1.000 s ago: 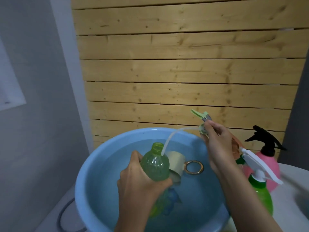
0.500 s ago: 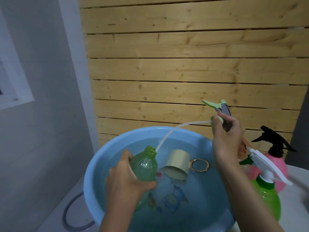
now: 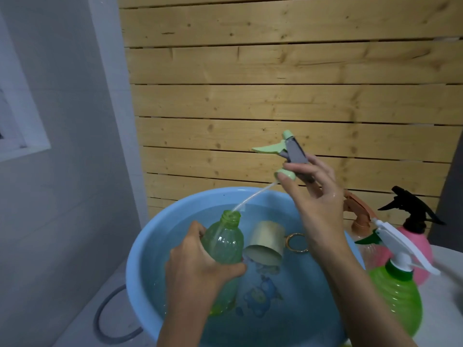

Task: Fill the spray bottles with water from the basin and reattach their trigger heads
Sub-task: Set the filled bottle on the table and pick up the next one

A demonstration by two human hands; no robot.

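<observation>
While left hand (image 3: 200, 269) grips tilted bottle (image 3: 223, 244) | right hand (image 3: 318, 194) high, pinching trigger head (image 3: 293, 152)

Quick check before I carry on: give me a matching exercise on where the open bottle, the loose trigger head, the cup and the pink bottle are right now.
1. open green bottle
2. green-and-grey trigger head
3. metal cup
4. pink bottle

A. tilted in the blue basin's water
B. outside the basin, black trigger head on
C. gripped by the left hand, neck uncapped
D. held up by the right hand, tube reaching the bottle neck

Pairs: 1-C, 2-D, 3-A, 4-B.
</observation>
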